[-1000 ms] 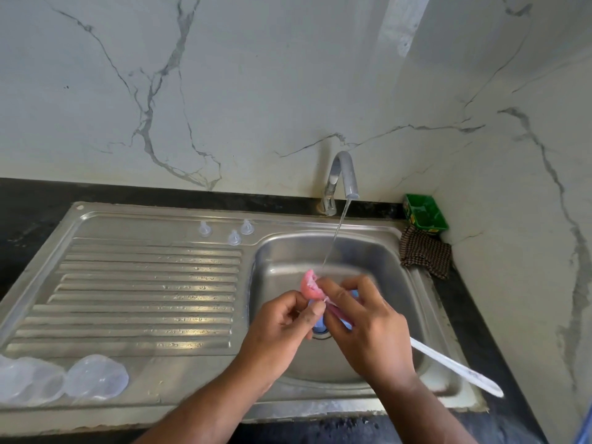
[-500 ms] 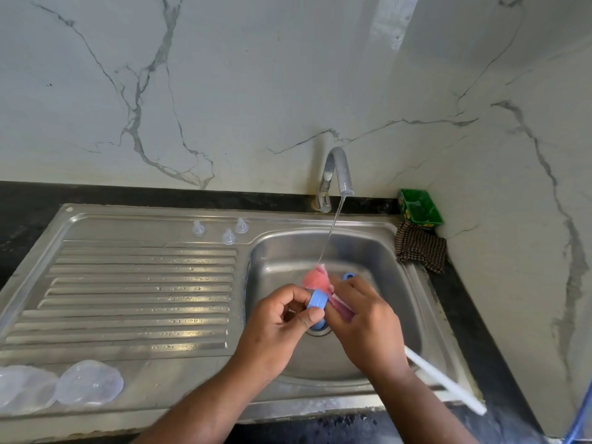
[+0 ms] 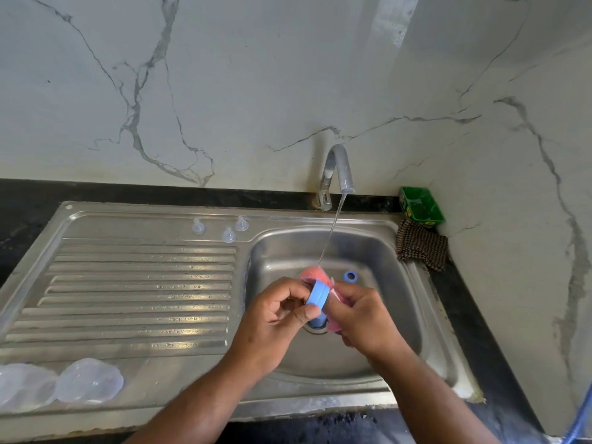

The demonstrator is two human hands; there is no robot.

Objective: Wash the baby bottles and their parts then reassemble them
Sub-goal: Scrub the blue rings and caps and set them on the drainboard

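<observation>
Fingers (image 3: 301, 314) of left hand (image 3: 272, 325) pinch blue ring (image 3: 317, 295).

A white marble wall (image 3: 256, 91) with grey veins runs along the far side and meets a matching right wall (image 3: 528, 193) at a corner. Below lies a black stone desk (image 3: 28, 200) holding a steel sink (image 3: 128, 216), its ribbed drainboard on the left. A curved tap (image 3: 347, 173) stands at the far rim. A pale band of light (image 3: 395, 20) falls on the far wall.
</observation>
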